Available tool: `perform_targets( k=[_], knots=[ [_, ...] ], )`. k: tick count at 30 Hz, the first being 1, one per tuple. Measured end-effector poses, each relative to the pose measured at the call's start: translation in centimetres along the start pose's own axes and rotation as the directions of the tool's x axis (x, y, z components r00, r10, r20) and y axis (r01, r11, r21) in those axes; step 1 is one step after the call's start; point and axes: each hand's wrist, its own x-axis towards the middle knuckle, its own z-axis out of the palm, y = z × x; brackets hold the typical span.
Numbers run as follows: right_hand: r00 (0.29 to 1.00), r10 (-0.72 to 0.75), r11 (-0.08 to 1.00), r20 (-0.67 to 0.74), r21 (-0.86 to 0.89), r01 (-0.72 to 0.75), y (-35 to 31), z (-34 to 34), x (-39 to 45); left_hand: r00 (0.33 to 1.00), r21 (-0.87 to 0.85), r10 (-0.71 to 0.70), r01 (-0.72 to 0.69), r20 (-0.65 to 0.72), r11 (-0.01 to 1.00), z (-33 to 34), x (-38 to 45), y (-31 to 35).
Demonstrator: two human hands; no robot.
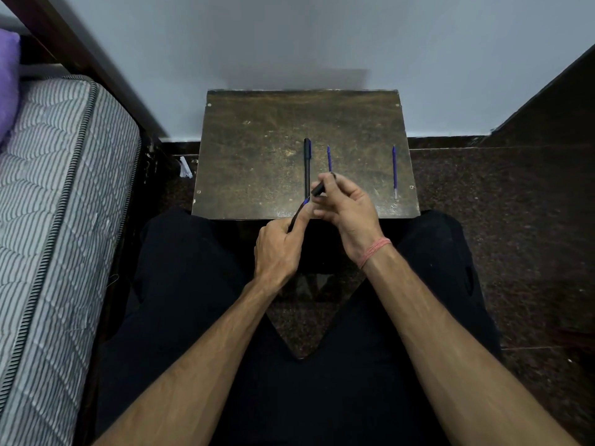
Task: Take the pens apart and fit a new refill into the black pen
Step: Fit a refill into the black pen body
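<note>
my left hand is clamped round a black pen barrel, thumb along it, with a bit of blue showing at its open front end. my right hand pinches a small black tip piece between thumb and fingers, just apart from the barrel's mouth, so i judge the pen is mid-disassembly, nose section off. both hands hover over the near edge of the table, above my lap, likely to keep small parts from dropping to the floor. the left wrist is rolled inward and the barrel angles up toward the right hand; the right wrist is cocked, fingers curled. a second black pen lies whole on the table, upright in view. just right of it a blue refill, partly hidden by my fingers. another blue refill lies well apart near the right edge, parked out of the way, i'd guess. can't tell which refill is the new one.
</note>
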Motion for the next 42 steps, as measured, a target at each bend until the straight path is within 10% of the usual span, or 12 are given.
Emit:
perform_targets(
  k=[5, 10, 17, 35, 39, 42],
  knots=[
    [0.990, -0.050, 0.993, -0.135, 0.102, 0.064, -1.4, -1.4, 1.4, 0.999, -0.056, 0.030, -0.029, 0.025, 0.998, 0.0, -0.3, 0.2],
    [0.940, -0.195, 0.951, -0.281, -0.288, 0.111, -3.4, -3.8, 3.9, 0.996, -0.130, 0.083, -0.077, 0.040, 0.988, -0.1, -0.3, 0.6],
    [0.834, -0.453, 0.607, -0.314, -0.794, 0.031, -5.3, -5.3, 7.8, 0.994, -0.159, 0.095, -0.087, 0.048, 0.983, -0.2, 0.1, 0.6],
    [0.802, -0.567, 0.299, -0.189, -0.954, -0.014, -5.5, -4.5, 8.3, 0.997, -0.232, 0.065, -0.053, 0.045, 0.971, -0.2, 0.4, 1.2],
    [0.796, -0.550, 0.392, -0.253, -0.920, -0.022, -5.7, -4.0, 5.8, 0.998, -0.243, 0.053, -0.041, 0.043, 0.969, -0.3, 0.5, 1.1],
    [0.890, -0.383, 0.677, -0.245, -0.730, 0.091, -3.4, -2.3, 2.0, 0.998, -0.231, 0.039, -0.028, 0.041, 0.973, -0.2, 0.7, 1.1]
  ],
)
